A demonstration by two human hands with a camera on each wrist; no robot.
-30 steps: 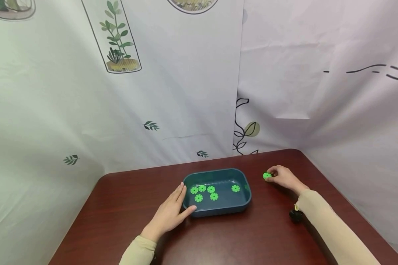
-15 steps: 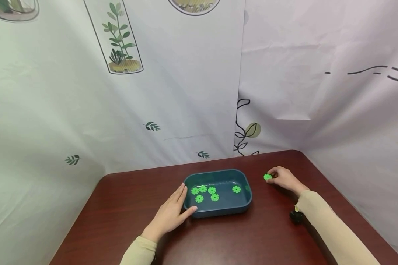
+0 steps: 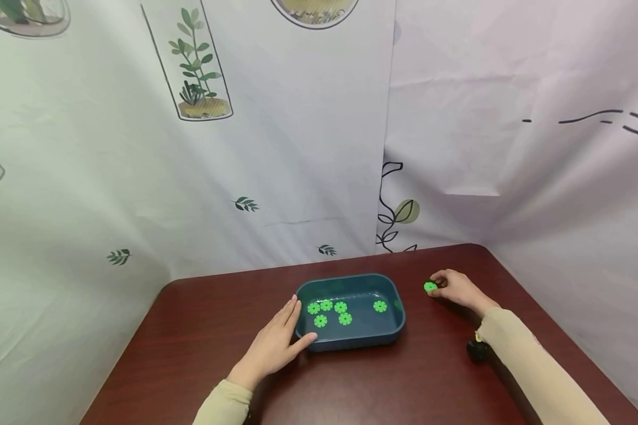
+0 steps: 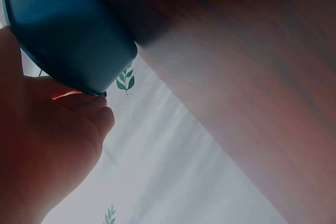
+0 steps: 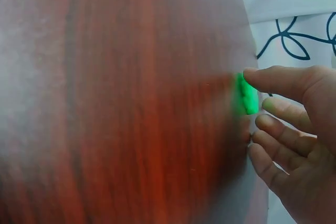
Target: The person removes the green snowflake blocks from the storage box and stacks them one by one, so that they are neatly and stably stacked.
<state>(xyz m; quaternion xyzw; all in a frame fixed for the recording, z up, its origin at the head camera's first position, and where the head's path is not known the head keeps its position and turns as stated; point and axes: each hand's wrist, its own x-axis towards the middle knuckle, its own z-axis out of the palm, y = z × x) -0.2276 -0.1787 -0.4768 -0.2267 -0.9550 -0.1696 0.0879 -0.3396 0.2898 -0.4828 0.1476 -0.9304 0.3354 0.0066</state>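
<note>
Tray [image 3: 351, 343] and table [image 3: 207, 319] keep their places from a second ago, the dark blue tray toward the table's far side, though both sit slightly lower in the head view. Pale sleeves [image 3: 537, 366] run off the near edge of that view, cut short. The left hand [image 3: 270, 349] lies with fingers extended along the tray's left end, thumb spread to the near rim. Right of the tray and apart from it, the right hand [image 3: 459, 290] holds a green disc [image 3: 430, 287] in a narrow pinch, much as before; fingers cover part of it, the right wrist view blurs it, and I cannot tell whether it touches the table. Six green discs [image 3: 340, 307] lie unchanged inside the tray, five leftward, one rightward.
</note>
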